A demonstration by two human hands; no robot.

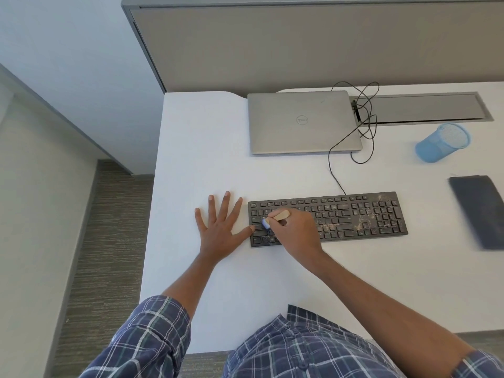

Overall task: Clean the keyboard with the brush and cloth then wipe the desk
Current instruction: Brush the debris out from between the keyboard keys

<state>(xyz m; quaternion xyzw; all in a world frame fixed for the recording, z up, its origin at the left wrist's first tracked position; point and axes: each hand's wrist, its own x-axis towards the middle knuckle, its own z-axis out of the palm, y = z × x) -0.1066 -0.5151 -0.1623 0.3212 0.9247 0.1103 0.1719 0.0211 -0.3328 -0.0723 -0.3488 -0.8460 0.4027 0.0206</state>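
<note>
A black keyboard lies across the white desk, with crumbs and dust on its right half. My right hand grips a small brush with a wooden handle and a blue band, its bristles down on the keyboard's left keys. My left hand lies flat on the desk just left of the keyboard, fingers spread, the thumb touching the keyboard's left edge. A dark folded cloth sits at the right edge of the desk.
A closed silver laptop lies behind the keyboard, with the black keyboard cable looped beside it. A blue mesh cup lies tipped at the back right. A grey partition stands behind the desk; the floor drops off at left.
</note>
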